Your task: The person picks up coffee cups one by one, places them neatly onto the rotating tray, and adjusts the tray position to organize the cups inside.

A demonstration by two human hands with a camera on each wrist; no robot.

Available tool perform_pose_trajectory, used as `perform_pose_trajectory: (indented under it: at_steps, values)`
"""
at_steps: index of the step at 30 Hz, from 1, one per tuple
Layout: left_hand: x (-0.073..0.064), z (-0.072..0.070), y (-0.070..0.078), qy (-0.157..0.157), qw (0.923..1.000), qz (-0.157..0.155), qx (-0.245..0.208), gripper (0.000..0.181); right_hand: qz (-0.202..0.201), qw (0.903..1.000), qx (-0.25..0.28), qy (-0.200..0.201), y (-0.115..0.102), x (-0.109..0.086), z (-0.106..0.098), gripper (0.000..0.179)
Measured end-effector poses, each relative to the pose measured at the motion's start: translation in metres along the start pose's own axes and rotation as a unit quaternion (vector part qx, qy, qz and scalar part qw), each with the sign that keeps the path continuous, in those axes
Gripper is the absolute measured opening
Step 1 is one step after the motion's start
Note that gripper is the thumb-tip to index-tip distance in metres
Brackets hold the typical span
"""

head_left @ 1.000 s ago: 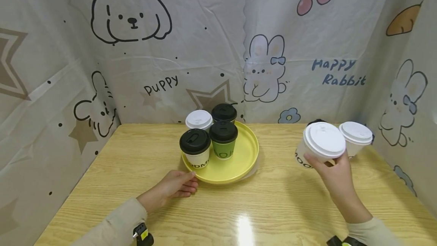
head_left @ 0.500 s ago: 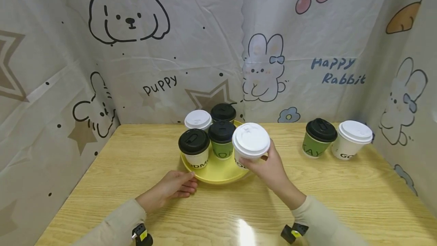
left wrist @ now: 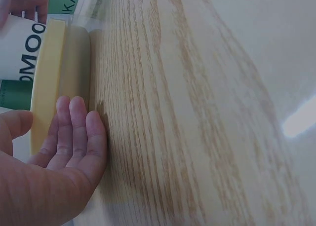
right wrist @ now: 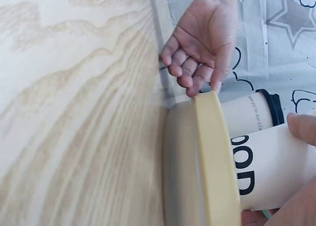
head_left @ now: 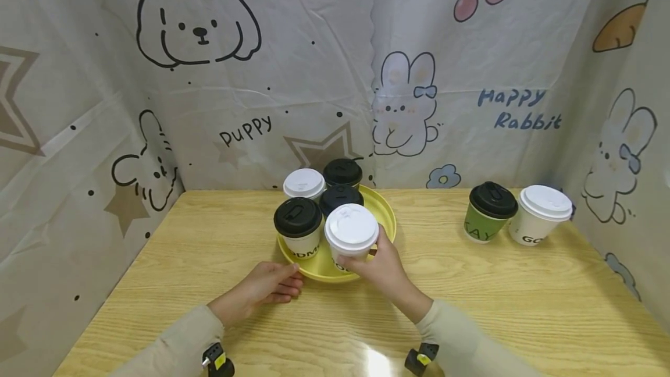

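Observation:
My left hand (head_left: 262,290) pinches the near-left rim of a round yellow tray (head_left: 388,220), thumb over the edge and fingers beneath it. My right hand (head_left: 384,272) grips a white paper coffee cup (head_left: 342,258) with a white lid, upright over the tray's front part. Its base sits close by the rim in the right wrist view. Also on the tray are a white cup with a black lid (head_left: 298,226), a white-lidded cup (head_left: 303,184), a black-lidded cup (head_left: 342,172) at the back, and another black-lidded cup (head_left: 339,196) partly hidden behind the held one.
To the right on the wooden table (head_left: 445,319) stand a green cup with a black lid (head_left: 487,214) and a white cup with a white lid (head_left: 539,220), side by side. A printed cloth (head_left: 314,74) hangs behind and along both sides.
My right hand has carried the white-lidded cup from the right side of the table leftward to the tray, then lower toward its front. My left hand stays at the rim.

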State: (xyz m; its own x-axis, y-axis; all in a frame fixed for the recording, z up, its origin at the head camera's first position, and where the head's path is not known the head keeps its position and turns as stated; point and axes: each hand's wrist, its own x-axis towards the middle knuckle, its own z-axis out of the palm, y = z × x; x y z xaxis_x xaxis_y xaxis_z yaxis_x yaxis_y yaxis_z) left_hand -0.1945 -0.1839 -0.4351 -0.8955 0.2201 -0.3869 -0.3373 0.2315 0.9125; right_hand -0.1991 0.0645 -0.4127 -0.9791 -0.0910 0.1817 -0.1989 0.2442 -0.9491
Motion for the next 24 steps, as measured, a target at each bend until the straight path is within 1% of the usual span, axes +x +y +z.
perform_pose_trajectory:
  at_steps: [4,11,24]
  values:
    - [0.0,0.0,0.0,-0.001,1.0,0.002,-0.001,0.04,0.002,1.0,-0.001,-0.005,0.003,0.0,0.005,0.089]
    - [-0.001,0.0,0.0,-0.003,1.0,-0.001,-0.003,0.04,-0.027,0.9995,-0.013,-0.01,0.008,-0.001,0.011,0.088]
    - [0.0,-0.001,0.001,-0.002,1.0,-0.005,0.0,0.04,-0.024,0.9982,-0.053,-0.013,0.011,-0.002,0.014,0.087]
